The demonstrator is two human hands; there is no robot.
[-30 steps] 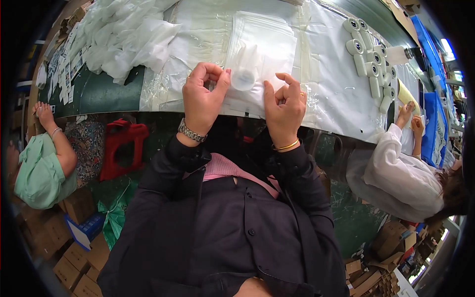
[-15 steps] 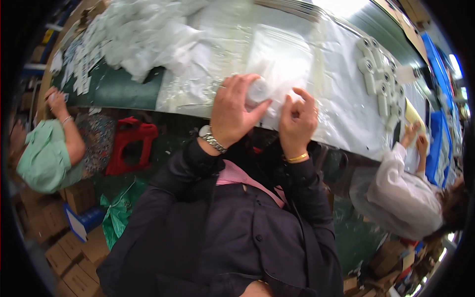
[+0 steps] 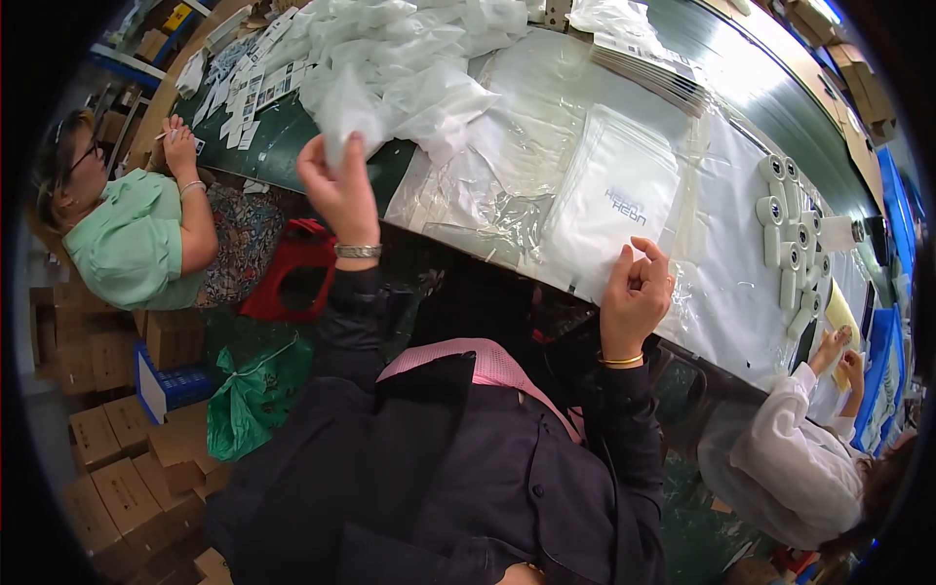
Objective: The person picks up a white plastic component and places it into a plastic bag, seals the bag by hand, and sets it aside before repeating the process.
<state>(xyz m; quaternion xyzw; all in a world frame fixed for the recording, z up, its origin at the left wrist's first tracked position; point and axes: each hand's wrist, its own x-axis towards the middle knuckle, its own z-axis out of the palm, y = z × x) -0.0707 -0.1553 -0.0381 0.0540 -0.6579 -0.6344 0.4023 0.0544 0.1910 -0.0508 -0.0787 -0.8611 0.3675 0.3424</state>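
My left hand (image 3: 343, 200), wearing a metal watch band, reaches to the near edge of a heap of translucent white bags (image 3: 419, 58). Its thumb and fingers are closed on a white translucent bag (image 3: 348, 102); what is inside the bag cannot be made out. My right hand (image 3: 639, 302), with a gold bangle, hovers at the table's near edge. Its fingers are loosely curled, thumb and index apart, with nothing visible between them. Just beside it lies a stack of flat frosted bags (image 3: 609, 185) with dark print.
Several white round-headed devices (image 3: 792, 234) cluster at the right of the plastic-covered table. Behind the bags is a pile of flat packs (image 3: 648, 73); small printed cards (image 3: 263, 93) lie far left. People sit at both sides. A red stool (image 3: 292, 273) stands below.
My left hand has swung left from above the flat bags to the heap. The round white thing it held is no longer seen there. My right hand has shifted slightly right and nearer.
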